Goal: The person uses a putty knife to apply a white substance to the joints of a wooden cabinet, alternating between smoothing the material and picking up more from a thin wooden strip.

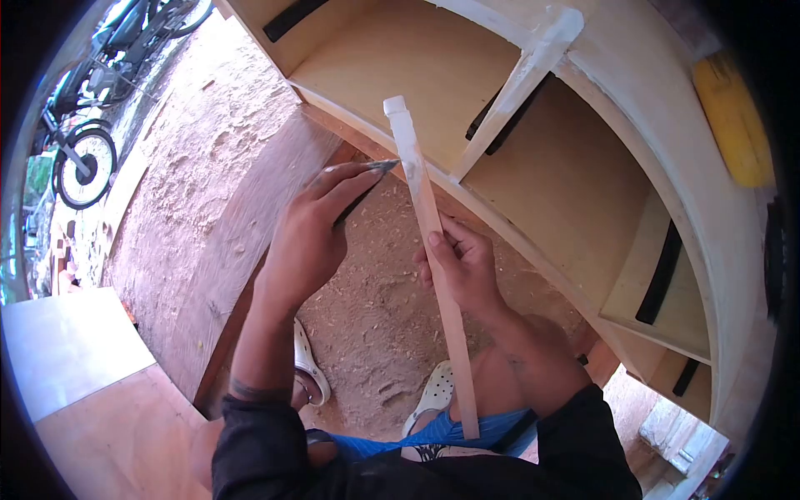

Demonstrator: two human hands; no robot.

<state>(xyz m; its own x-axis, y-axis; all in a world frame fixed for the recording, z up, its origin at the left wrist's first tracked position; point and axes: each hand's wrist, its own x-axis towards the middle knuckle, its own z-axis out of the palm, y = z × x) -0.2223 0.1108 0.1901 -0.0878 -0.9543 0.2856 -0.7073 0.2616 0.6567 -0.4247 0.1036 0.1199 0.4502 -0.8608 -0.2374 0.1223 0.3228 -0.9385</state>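
My right hand [462, 262] is wrapped round a long wooden strip [447, 308] near its middle. The strip slants upright in front of me, its lower end over my blue shorts. Its upper part carries a white coating [405, 137], thickest at the top end. In my closed left hand [312, 221] is a blade with a dark handle [385, 166]; its grey tip points right, close to the strip's whitened part. Most of the handle is hidden by my fingers.
A large wooden cabinet frame [533, 225] with open compartments and black strips lies at the right. A yellow container [733, 121] rests on it. A plank [250, 217] and pale boards [83, 358] are at the left. A motorcycle [87, 162] stands beyond the sandy ground [196, 158].
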